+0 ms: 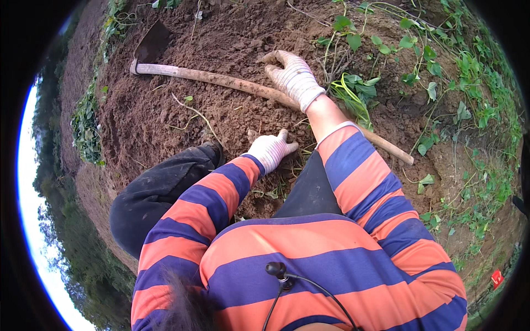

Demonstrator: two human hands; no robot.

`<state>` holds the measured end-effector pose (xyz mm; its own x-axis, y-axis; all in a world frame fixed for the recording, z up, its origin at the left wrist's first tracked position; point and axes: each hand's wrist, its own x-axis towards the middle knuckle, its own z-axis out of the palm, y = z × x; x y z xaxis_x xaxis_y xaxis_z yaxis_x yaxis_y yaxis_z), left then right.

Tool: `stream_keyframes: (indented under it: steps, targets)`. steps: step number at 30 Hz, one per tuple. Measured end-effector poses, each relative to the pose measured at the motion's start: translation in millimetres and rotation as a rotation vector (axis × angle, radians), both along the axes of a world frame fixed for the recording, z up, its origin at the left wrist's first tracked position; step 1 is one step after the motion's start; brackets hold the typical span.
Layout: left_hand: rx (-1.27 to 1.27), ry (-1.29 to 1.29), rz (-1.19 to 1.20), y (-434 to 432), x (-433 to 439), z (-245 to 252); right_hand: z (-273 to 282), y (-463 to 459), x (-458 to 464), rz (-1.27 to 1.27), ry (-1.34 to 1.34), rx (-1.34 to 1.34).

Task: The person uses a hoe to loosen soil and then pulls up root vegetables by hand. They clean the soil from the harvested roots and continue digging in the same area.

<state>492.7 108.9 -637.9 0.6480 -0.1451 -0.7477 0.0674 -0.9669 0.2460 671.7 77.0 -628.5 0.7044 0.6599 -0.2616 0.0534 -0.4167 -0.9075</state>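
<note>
A hoe [232,82] with a long wooden handle lies across loose brown soil [198,107], its metal blade at the upper left. My right hand [292,76], in a dirty white knit glove, is over the handle, thumb and fingers curved apart, with nothing visible between them. Closer to my body, my left hand [272,151], gloved the same way, is low at the soil between my legs. Its thumb and a finger are spread; its other fingertips are hidden, so whether it holds anything cannot be told. Cut green stems with leaves [358,91] lie beside my right wrist.
Leafy vines [430,62] spread over the ground on the right. A heap of leaves [87,128] sits at the left. My bent knees flank the soil near my left hand. A thin loose root or stem [196,111] lies below the handle. A small red object [497,279] is at the lower right.
</note>
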Motion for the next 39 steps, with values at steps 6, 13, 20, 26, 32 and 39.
stream_keyframes:
  steps: [6,13,20,26,32,39]
  targets:
    - [0.038,-0.098,0.251,91.6,12.9,43.8,0.3,3.0,11.1,-0.143,-0.042,0.109]
    - [-0.502,-0.645,1.376,245.4,0.9,101.1,11.5,13.9,-5.0,0.006,-0.049,-0.052]
    - [-0.064,-1.145,1.246,244.4,-39.8,271.6,5.1,50.2,-31.9,0.46,0.04,-0.264]
    - [-0.291,-1.287,1.614,210.0,-40.0,293.3,-30.4,35.4,-43.7,0.549,-0.081,-0.383]
    - [-0.578,-1.156,1.836,189.2,-26.0,232.4,-37.3,34.8,-51.3,0.548,-0.08,-0.247]
    - [-0.3,-1.302,1.493,276.5,-27.7,193.7,5.6,66.4,-161.8,1.172,-0.723,-0.52]
